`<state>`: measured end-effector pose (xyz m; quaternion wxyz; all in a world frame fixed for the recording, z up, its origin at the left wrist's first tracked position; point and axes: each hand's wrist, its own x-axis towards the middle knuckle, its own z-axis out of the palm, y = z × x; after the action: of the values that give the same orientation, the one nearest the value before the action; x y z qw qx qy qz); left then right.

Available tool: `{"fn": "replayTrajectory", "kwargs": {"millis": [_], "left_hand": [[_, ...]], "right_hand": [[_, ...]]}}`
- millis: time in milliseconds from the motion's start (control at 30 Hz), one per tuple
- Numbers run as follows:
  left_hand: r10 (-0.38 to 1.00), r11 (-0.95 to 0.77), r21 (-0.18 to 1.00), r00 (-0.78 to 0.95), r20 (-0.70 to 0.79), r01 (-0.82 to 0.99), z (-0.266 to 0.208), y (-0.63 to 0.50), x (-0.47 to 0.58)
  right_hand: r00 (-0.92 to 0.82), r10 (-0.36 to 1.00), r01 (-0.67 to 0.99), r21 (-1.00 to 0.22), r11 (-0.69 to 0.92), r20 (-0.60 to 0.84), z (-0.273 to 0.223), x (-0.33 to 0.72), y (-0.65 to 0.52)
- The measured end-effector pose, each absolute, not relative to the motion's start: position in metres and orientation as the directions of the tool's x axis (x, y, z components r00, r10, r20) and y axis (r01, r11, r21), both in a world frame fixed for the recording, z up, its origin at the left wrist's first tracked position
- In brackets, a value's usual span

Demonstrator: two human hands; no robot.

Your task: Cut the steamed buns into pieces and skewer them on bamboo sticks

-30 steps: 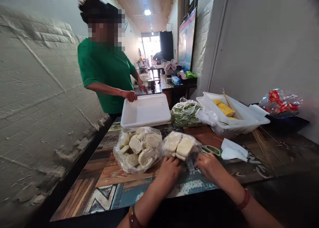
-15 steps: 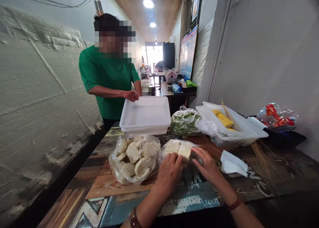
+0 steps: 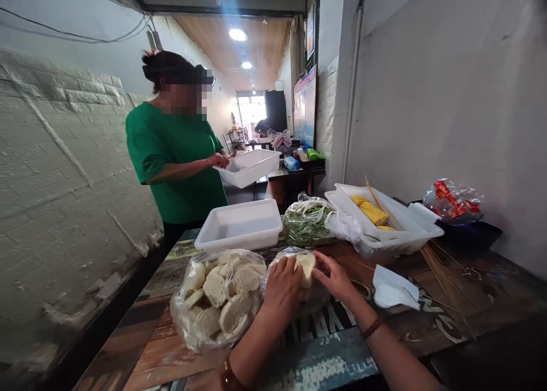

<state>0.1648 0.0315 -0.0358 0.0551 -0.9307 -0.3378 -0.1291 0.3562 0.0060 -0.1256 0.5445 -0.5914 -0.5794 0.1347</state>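
A clear plastic bag with pale blocks that look like tofu (image 3: 306,265) lies on the table in front of me. My left hand (image 3: 282,285) rests over its near left side, fingers close together and bent onto the tofu. At the right edge of the same block, my right hand (image 3: 333,277) touches with fingertips and thumb, the fingers slightly apart. Part of the tofu is hidden beneath my left hand. Just left of it sits a large clear bag of thick, pale round slices (image 3: 222,291), close to my left forearm.
A white tray (image 3: 239,244) stands behind the bags; a person in green holds another white tray (image 3: 252,171) above it. Bagged greens (image 3: 310,223) and a white container (image 3: 401,237) with corn (image 3: 371,210) stand right. A white tissue (image 3: 395,288) and thin sticks (image 3: 444,280) lie nearby.
The person in green has lifted the upper white tray off the lower one and back. My right hand has come onto the block's edge. The view has shifted slightly.
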Motion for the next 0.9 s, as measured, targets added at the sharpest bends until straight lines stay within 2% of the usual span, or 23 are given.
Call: {"fn": "replayTrajectory", "kwargs": {"millis": [167, 433, 733, 900], "left_hand": [[0.638, -0.76, 0.038, 0.733, 0.237, 0.649, -0.039, 0.042, 0.162], [0.66, -0.747, 0.119, 0.706, 0.256, 0.654, -0.039, 0.056, 0.168], [0.606, -0.791, 0.142, 0.728, 0.321, 0.596, -0.037, 0.067, 0.167], [0.586, -0.81, 0.274, 0.728, 0.355, 0.519, -0.035, 0.071, 0.161]], "right_hand": [[0.278, 0.836, 0.504, -0.813, 0.292, 0.473, -0.118, 0.359, 0.019], [0.229, 0.898, 0.395, -0.879, 0.268, 0.376, -0.127, 0.371, 0.011], [0.214, 0.903, 0.5, -0.836, 0.227, 0.373, -0.124, 0.349, 0.007], [0.254, 0.893, 0.522, -0.83, 0.196, 0.37, -0.124, 0.35, 0.009]]}}
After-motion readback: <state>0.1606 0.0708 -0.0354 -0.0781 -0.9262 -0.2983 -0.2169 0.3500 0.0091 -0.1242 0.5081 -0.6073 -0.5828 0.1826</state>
